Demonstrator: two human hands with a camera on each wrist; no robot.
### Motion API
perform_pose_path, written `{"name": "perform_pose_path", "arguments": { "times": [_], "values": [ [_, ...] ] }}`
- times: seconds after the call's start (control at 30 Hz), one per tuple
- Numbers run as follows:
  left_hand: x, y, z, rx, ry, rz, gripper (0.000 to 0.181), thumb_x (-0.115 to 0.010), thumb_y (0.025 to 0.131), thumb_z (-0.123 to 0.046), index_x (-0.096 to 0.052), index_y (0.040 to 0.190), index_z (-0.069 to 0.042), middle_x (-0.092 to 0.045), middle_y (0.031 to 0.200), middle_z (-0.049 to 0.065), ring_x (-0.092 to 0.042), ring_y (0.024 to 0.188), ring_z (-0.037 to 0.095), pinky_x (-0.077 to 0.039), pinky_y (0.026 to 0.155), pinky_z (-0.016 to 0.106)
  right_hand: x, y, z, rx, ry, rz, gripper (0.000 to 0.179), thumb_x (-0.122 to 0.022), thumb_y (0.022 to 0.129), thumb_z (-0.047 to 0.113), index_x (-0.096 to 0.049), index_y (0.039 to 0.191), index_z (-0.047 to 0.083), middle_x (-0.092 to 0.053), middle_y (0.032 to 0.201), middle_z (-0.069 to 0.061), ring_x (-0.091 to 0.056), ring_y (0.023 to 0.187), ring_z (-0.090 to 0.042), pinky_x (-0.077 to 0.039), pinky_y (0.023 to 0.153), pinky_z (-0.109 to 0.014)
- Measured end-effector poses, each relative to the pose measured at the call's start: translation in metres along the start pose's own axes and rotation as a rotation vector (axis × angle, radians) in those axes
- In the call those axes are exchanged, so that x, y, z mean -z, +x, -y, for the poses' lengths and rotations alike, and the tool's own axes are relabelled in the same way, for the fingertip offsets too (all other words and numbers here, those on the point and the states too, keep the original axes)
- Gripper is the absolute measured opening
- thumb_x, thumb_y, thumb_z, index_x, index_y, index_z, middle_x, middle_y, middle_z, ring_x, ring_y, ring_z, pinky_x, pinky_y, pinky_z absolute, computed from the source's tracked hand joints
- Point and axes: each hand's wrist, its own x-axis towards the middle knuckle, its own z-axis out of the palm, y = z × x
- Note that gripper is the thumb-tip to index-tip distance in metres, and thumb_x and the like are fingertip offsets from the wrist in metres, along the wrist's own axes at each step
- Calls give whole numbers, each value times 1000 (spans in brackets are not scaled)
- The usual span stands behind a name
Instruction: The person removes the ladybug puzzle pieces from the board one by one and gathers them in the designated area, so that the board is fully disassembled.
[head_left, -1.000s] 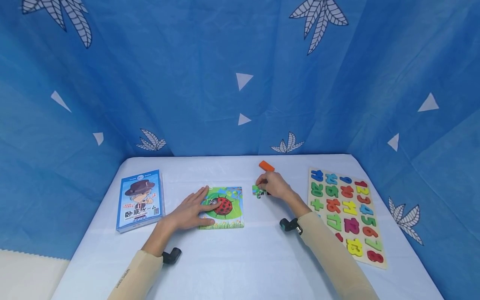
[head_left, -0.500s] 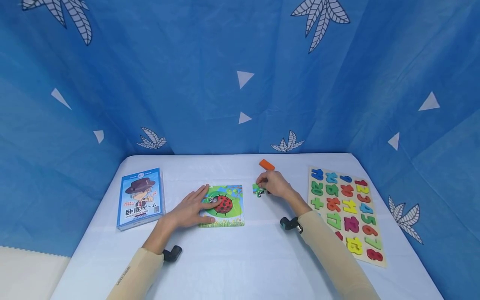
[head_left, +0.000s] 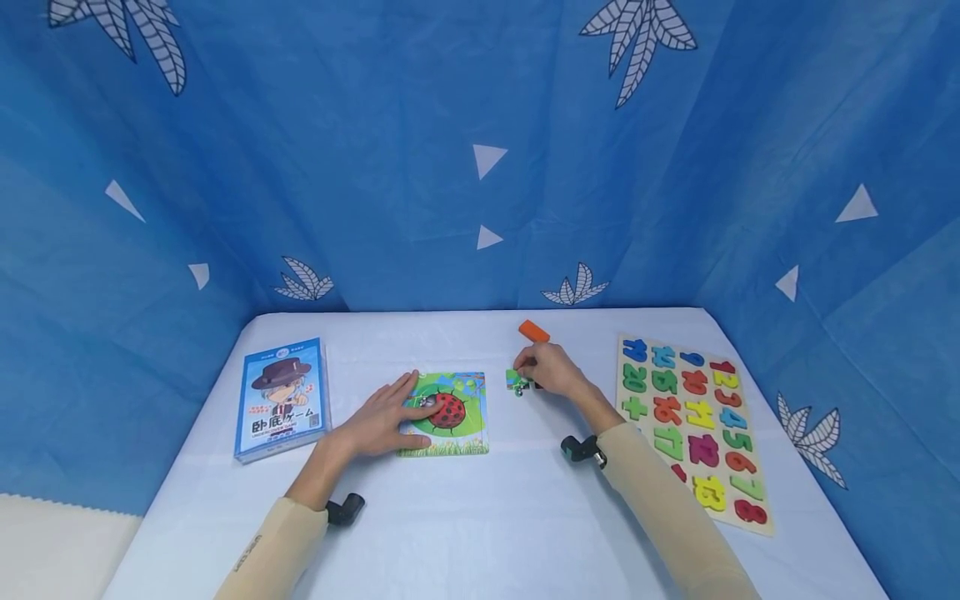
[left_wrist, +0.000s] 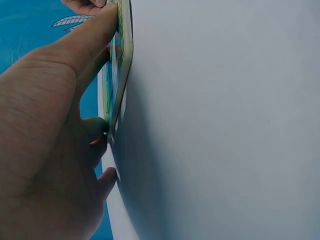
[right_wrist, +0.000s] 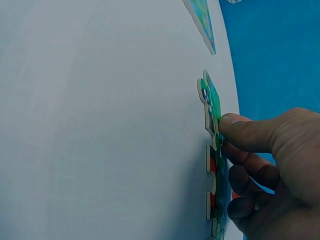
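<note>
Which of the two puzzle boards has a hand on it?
The ladybug board: the left hand rests on it, whereas no hand touches the number board, at the far right.

hands (head_left: pixel 375 423): 2 | ladybug board (head_left: pixel 453 413): 1 | pieces (head_left: pixel 512 380): 2+ (partly hidden) | number board (head_left: pixel 680 397): 1 | box (head_left: pixel 285 398): 1 | orange block (head_left: pixel 533 332): 1

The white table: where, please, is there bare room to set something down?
Bare table lies on the near side of the ladybug puzzle and along the far edge between the blue box and orange block. It is crowded around the right hand and puzzle pieces.
</note>
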Motion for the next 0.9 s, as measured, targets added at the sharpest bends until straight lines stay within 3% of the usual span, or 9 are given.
{"name": "perform_pose_path", "arguments": {
  "times": [0.5, 0.73, 0.9],
  "values": [
    [-1, -1, -2, -1, -10, -44, 64, -73, 87, -54, -57, 145, -30, -11, 168, 19, -8, 154, 39, -13, 121, 62, 0, -1, 1, 7, -15, -29, 6, -72, 93, 10, -76, 94, 15, -70, 88, 3, -59, 79, -16, -50, 77, -32],
    [-1, -1, -3, -30, 24, -62, 65, -73, 87, -53, -56, 145, -30, -18, 167, 17, -11, 153, 42, -16, 120, 64, -4, -9, 12, 47, 44, -23, 8, -70, 95, 11, -77, 99, 12, -68, 89, 3, -57, 76, -16, -49, 68, -29],
    [-2, -3, -4, -58, 56, -74, 64, -72, 88, -53, -56, 145, -30, -22, 166, 16, -13, 153, 43, -18, 119, 64, -14, -17, 25, 87, 37, -5, 8, -71, 94, 12, -76, 100, 14, -66, 90, 6, -55, 80, -14, -48, 70, -28]
  ]
}}
